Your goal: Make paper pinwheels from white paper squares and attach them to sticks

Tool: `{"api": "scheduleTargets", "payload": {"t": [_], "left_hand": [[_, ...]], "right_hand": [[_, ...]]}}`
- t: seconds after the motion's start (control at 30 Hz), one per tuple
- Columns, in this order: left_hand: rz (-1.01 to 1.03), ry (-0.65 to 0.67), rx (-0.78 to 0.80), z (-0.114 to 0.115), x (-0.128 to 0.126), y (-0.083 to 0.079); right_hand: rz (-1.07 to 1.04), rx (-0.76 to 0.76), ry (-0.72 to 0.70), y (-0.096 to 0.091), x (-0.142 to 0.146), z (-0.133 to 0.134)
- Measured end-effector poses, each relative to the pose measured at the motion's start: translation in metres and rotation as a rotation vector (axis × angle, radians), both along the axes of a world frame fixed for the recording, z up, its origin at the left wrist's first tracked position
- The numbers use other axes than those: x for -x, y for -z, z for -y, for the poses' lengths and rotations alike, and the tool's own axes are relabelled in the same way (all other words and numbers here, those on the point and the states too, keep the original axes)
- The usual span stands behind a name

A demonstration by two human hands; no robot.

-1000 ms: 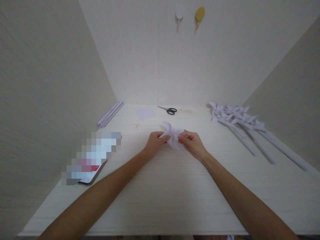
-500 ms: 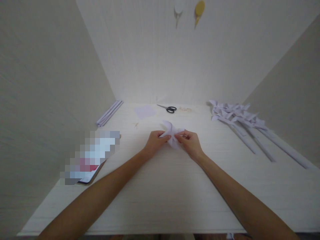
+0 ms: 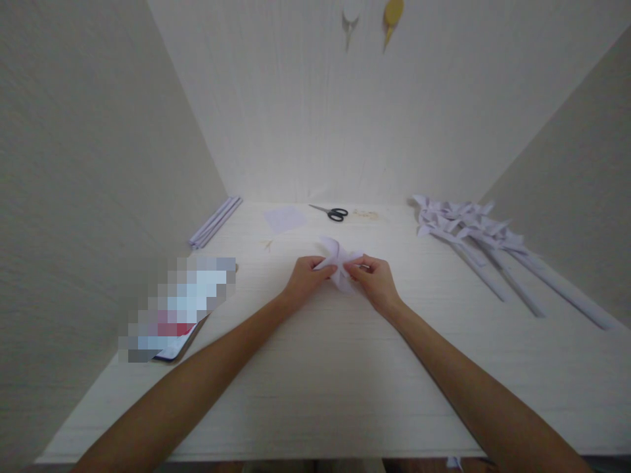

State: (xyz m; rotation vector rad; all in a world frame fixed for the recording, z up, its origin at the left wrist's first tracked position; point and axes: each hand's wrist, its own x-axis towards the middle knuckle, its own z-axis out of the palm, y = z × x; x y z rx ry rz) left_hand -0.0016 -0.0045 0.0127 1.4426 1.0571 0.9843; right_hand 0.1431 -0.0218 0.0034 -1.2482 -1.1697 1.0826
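Observation:
Between my two hands is a pale paper pinwheel (image 3: 340, 253), its curved blades fanning out above and below the fingers. My left hand (image 3: 306, 276) pinches it from the left, thumb near the centre. From the right, my right hand (image 3: 377, 281) pinches it close to the middle, fingers curled. The fingertips cover the pinwheel's centre, so whether a pin or other small part sits there cannot be seen. Beyond the hands lie a square paper sheet (image 3: 284, 219) and black-handled scissors (image 3: 337, 214).
Several paper pinwheels on sticks (image 3: 458, 220) are heaped at the right. Rolled paper sticks (image 3: 215, 223) lie by the left wall, with a phone (image 3: 170, 351), its screen blurred, nearer me. Small bits (image 3: 365, 215) lie beside the scissors. Walls enclose the table's back and sides.
Both hands keep their pinch on the pinwheel in almost the same place. The whole view has shifted very slightly; nothing else has visibly moved.

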Motion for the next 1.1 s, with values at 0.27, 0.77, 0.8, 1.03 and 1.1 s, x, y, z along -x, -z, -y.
{"api": "scheduleTargets", "payload": {"t": [0.27,0.77,0.8,1.03,1.1], "left_hand": [[0.007,-0.008,0.005,-0.0005,0.0004,0.0012],[-0.022,-0.002,-0.009,-0.0011,0.0001,-0.0002],[-0.014,0.000,-0.006,-0.0008,0.0001,-0.0006],[-0.035,-0.004,-0.050,0.0007,0.0006,-0.0019],[-0.049,-0.003,-0.066,0.0000,0.0007,-0.0004]], "right_hand": [[0.046,-0.005,0.019,-0.0012,0.0010,0.0001],[0.141,-0.037,0.055,-0.0040,0.0015,0.0007],[0.146,-0.041,0.056,-0.0038,0.0014,0.0007],[0.179,-0.079,0.074,-0.0023,0.0016,0.0002],[0.176,-0.078,0.077,-0.0025,0.0021,0.0007]]}}
